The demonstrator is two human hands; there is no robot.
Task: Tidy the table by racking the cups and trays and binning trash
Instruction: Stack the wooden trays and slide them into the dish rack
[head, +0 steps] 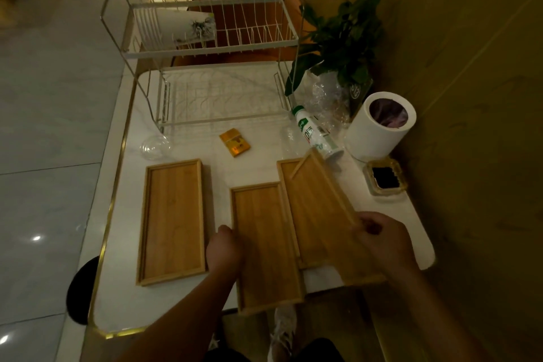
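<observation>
At the tabletop's near edge, left hand (223, 250) grips middle tray (264, 244), right hand (382, 239) grips tilted tray (317, 209); tray-racking step, next likely needs slotting each upright into rack (205, 50).

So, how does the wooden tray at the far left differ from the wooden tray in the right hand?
The far-left rectangular wooden tray lies flat on the white table, untouched. The right-side rectangular wooden tray is tilted, one end raised, gripped by the right hand. Both are light-brown with raised rims.
</observation>
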